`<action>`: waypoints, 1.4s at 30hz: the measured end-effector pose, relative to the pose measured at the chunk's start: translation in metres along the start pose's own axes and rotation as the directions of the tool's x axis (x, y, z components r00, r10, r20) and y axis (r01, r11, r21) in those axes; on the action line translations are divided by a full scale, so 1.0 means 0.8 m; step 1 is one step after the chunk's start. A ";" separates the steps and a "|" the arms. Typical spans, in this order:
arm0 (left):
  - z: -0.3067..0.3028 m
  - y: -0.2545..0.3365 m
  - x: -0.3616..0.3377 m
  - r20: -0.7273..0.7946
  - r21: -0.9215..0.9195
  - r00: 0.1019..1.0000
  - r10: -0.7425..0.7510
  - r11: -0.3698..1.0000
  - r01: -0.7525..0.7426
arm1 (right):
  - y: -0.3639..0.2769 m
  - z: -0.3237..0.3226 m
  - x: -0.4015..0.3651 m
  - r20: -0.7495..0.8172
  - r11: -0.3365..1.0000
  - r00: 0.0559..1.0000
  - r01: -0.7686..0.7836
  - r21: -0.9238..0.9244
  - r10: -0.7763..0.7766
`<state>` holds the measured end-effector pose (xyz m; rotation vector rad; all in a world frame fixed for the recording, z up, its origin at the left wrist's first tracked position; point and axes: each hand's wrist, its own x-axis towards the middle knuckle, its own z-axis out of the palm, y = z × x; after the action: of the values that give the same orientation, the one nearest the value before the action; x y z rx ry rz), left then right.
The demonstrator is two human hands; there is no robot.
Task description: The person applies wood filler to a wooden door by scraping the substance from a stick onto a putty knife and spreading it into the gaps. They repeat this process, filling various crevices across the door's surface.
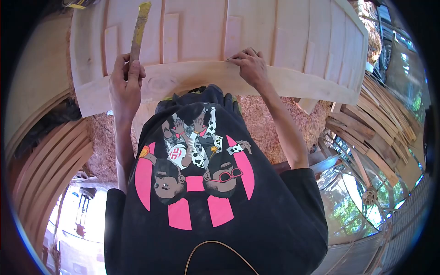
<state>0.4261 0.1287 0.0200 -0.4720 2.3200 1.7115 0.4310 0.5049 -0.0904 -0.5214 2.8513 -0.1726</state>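
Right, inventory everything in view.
Panel: one, pale wood, centre top
Stick: one, brown with yellow tip, in left hand
Box-like item: one, yellow and dark, top left
Shavings: uncountable, reddish brown, below panel
Curved-looking boards: several, brown, left
Loose strips: many, brown, right
Shirt: one, black, pink print, worn
Cord: one, gold, bottom
Left hand: one, bare, upper left
Right hand: one, bare, at panel

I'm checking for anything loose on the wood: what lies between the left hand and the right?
Nothing loose shows in the head view: between left hand and right hand runs bare pale crossboard, short strips just beyond.
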 end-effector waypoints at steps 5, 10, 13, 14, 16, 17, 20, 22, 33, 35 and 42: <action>-0.001 -0.007 0.003 -0.002 -0.006 1.000 0.004 1.000 -0.004 | 0.008 -0.009 0.011 0.046 0.994 0.993 -0.110 0.015 0.109; -0.001 -0.001 0.000 0.001 0.015 1.000 0.002 1.000 -0.002 | -0.002 -0.012 0.007 0.073 0.999 0.996 -0.045 -0.011 0.046; -0.001 -0.004 0.002 -0.001 0.016 1.000 0.017 1.000 -0.017 | 0.019 -0.016 0.001 0.071 0.999 0.996 -0.045 -0.006 0.046; -0.001 -0.004 0.003 -0.006 0.017 1.000 0.018 1.000 -0.018 | 0.027 -0.018 0.001 0.034 0.999 0.998 -0.046 0.015 0.046; -0.001 -0.001 0.000 -0.008 0.040 1.000 0.019 0.999 -0.018 | 0.033 -0.014 -0.005 -0.009 1.000 1.000 0.003 0.002 -0.003; -0.001 -0.002 0.000 -0.008 0.040 1.000 0.018 0.999 -0.018 | 0.036 -0.011 -0.009 -0.055 0.999 0.997 0.045 -0.018 -0.046; 0.003 -0.003 0.001 0.001 0.018 1.000 0.004 1.000 -0.004 | 0.039 0.000 -0.021 -0.075 0.996 0.993 0.085 -0.023 -0.087; 0.004 0.000 0.000 0.018 0.010 1.000 0.010 1.000 -0.010 | 0.043 0.010 -0.031 -0.080 0.994 0.991 0.106 -0.030 -0.108; 0.012 0.024 -0.010 0.007 0.051 0.999 0.046 0.998 -0.046 | 0.065 0.028 -0.039 -0.145 0.966 0.957 0.239 -0.102 -0.252; 0.012 0.023 -0.013 -0.015 0.050 0.999 0.046 0.998 -0.046 | 0.061 0.012 -0.026 -0.132 0.981 0.973 0.185 -0.062 -0.192; 0.017 0.017 -0.021 -0.017 0.051 1.000 0.014 0.999 -0.013 | 0.028 -0.006 0.011 -0.003 0.994 0.994 0.111 -0.004 -0.111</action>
<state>0.4367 0.1472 0.0340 -0.4641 2.3783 1.6558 0.4144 0.5229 -0.0907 -0.6818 2.8280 -0.1872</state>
